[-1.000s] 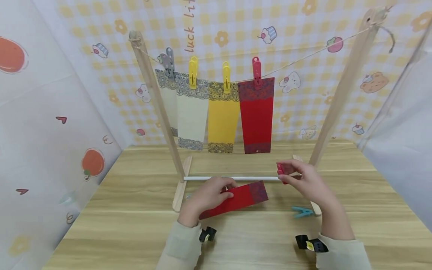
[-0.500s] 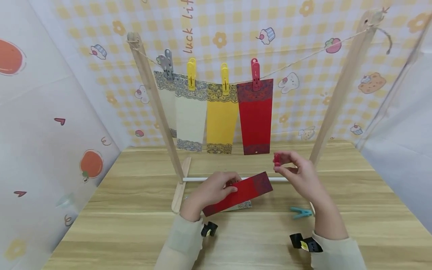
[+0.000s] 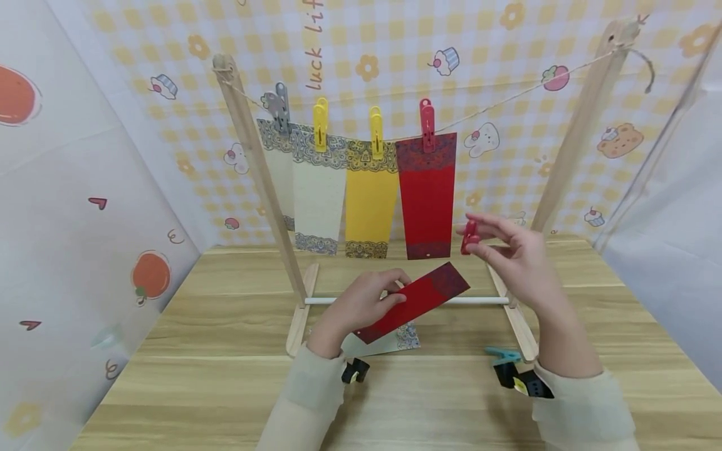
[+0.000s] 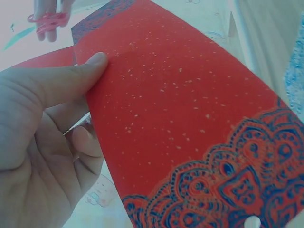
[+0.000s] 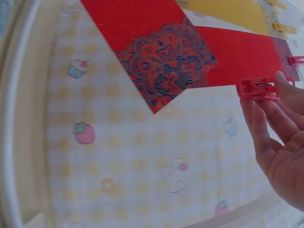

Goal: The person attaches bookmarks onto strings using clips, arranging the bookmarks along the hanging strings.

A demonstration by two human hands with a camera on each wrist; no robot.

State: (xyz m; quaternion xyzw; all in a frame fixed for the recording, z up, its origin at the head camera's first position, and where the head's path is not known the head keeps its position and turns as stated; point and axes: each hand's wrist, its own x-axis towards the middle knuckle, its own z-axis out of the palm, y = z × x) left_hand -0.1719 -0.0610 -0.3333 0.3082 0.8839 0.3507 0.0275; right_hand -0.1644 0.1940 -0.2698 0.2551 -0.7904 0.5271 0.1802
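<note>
My left hand [image 3: 369, 304] pinches a red bookmark-like card [image 3: 417, 302] along one long edge, thumb on its front. The card slants up to the right, its ends printed with a dark blue lace pattern; a small hole shows at the near end [image 4: 237, 180]. To the right, my right hand [image 3: 521, 257] pinches a red clothespin [image 5: 259, 89] between thumb and fingers. Above hangs a string [image 3: 507, 99] with a second red card [image 3: 429, 200] clipped by a red clothespin [image 3: 427, 125]. Left of it hang a yellow card [image 3: 369, 203] and cream cards [image 3: 319, 200].
Two wooden posts [image 3: 256, 169] hold the string, joined low by a white rod [image 3: 479, 300]. A pale patterned card [image 3: 389, 341] lies on the table under the left hand. A teal clothespin [image 3: 502, 354] lies by the right foot of the frame [image 3: 516, 326].
My left hand has raised the red card up and to the right, uncovering more of the pale card. My right hand has lifted the red clothespin higher, beside the hanging red card.
</note>
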